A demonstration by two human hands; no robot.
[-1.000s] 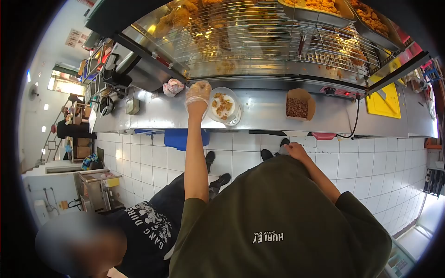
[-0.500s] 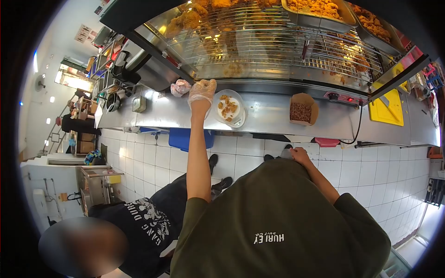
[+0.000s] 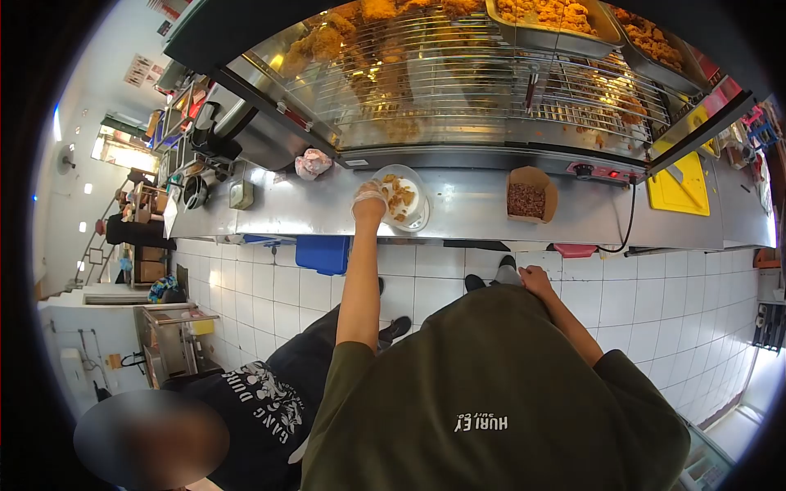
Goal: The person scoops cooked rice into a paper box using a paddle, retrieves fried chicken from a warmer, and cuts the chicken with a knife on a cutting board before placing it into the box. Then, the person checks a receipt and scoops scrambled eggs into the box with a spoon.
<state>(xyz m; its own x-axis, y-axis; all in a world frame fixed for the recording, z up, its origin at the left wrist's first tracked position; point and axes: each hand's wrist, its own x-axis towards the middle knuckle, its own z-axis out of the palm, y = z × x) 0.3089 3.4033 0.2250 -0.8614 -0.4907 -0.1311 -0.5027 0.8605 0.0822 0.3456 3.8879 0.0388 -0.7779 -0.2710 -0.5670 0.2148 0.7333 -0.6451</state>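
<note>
My left hand (image 3: pixel 368 200), in a clear plastic glove, is at the left rim of a round white dish (image 3: pixel 418 195) on the steel counter. Its fingers are curled, and what they hold, if anything, is hidden. Golden-brown fried pieces (image 3: pixel 400 193) lie in the dish, close to the fingertips. Under the dish, a rounded pale base (image 3: pixel 420 222) shows. My right hand (image 3: pixel 536 280) is bare and hangs low in front of the counter edge, loosely closed with nothing visible in it.
Behind the dish stands a glass heated cabinet (image 3: pixel 458 154) with fried food on racks and trays. A brown carton (image 3: pixel 526 200) with dark grains, a crumpled plastic bundle (image 3: pixel 312 164) and a yellow cutting board (image 3: pixel 679 188) share the counter (image 3: pixel 467 204). Another person (image 3: pixel 262 393) is close on my left.
My left hand has moved right and toward me, from beside the crumpled plastic bundle to the dish's left rim. My right hand stays low by my body.
</note>
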